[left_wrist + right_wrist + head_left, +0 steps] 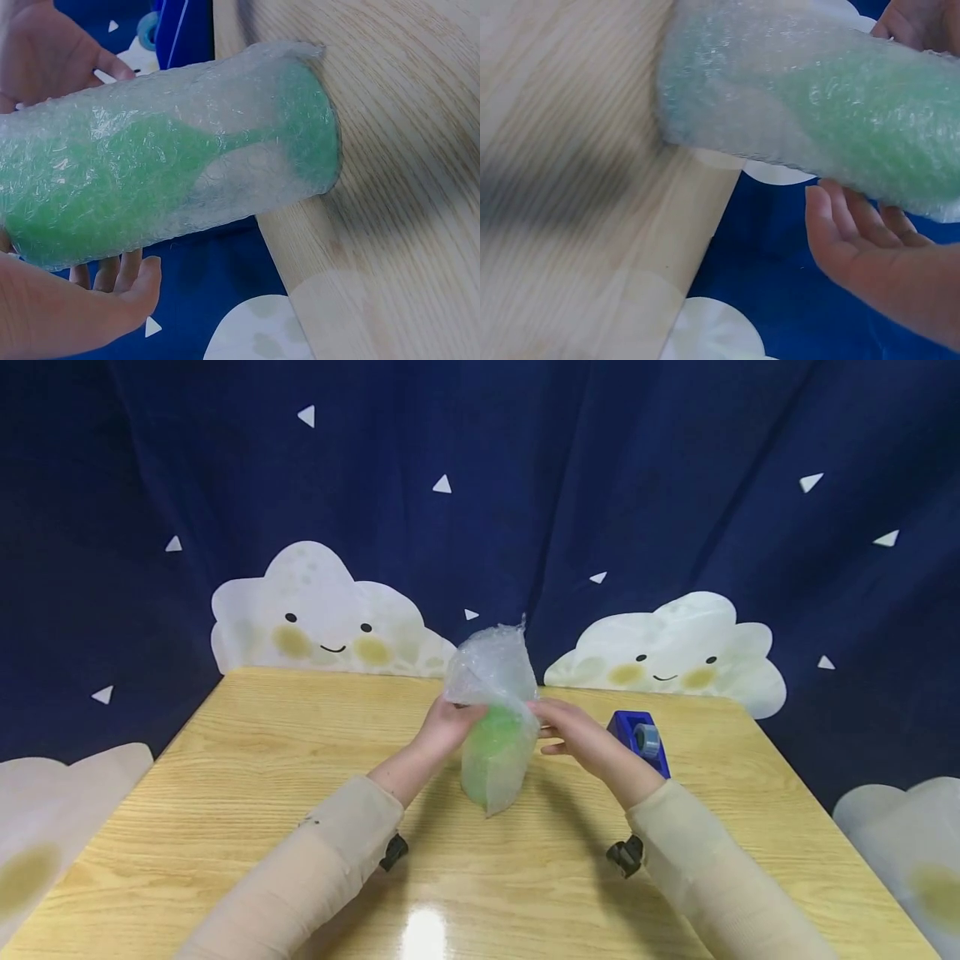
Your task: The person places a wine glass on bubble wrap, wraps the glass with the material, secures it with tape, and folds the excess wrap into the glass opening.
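Upright on the wooden table stands a green goblet, rolled in clear bubble wrap; its bowl, stem and round foot show through. The loose upper end of the wrap rises above the bowl and leans left. At the goblet's top, my left hand holds the wrap from the left, thumb across the near side. Opposite it, my right hand grips the wrap's right edge near the rim, its lower fingers standing off the side. In the right wrist view the right thumb is hidden.
A blue tape dispenser with a roll of clear tape stands to the right, close by my right forearm. The table ends at the back against a dark blue curtain with white clouds and triangles.
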Available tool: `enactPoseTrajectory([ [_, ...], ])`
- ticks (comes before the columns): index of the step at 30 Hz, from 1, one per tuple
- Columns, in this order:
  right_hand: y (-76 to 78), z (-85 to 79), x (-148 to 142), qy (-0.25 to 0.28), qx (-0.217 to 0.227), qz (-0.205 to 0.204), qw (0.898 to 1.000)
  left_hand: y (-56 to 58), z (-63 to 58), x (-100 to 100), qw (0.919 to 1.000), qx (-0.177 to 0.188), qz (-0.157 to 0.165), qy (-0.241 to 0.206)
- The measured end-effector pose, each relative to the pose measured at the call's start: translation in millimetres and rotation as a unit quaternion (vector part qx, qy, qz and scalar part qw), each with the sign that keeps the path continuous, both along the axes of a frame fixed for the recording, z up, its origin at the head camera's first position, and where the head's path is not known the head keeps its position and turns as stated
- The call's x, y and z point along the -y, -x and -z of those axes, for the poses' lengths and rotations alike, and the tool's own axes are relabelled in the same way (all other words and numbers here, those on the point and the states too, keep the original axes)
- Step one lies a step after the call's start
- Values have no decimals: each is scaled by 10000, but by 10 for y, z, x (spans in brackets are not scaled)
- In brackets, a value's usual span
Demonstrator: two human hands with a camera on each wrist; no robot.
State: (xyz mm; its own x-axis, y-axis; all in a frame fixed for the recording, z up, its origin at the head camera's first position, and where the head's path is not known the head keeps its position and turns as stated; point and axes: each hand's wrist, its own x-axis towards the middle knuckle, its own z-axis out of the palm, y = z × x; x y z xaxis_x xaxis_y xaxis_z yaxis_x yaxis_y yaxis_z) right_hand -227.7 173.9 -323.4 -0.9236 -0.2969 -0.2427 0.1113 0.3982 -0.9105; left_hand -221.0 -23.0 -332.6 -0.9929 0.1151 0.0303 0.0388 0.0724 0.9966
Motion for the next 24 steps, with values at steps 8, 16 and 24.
enactPoseTrajectory([
  [8, 3, -100, 128, -529, -49, 566, 9970, 29, -3, 2, 9989, -210, -4, 423],
  [16, -19, -91, 229, -556, -271, 1145, 9915, 66, 104, 122, 9938, 442, 851, -557],
  [24, -37, -66, 249, -582, -492, 1304, 9885, 91, 128, 227, 9812, 584, 1703, -695],
])
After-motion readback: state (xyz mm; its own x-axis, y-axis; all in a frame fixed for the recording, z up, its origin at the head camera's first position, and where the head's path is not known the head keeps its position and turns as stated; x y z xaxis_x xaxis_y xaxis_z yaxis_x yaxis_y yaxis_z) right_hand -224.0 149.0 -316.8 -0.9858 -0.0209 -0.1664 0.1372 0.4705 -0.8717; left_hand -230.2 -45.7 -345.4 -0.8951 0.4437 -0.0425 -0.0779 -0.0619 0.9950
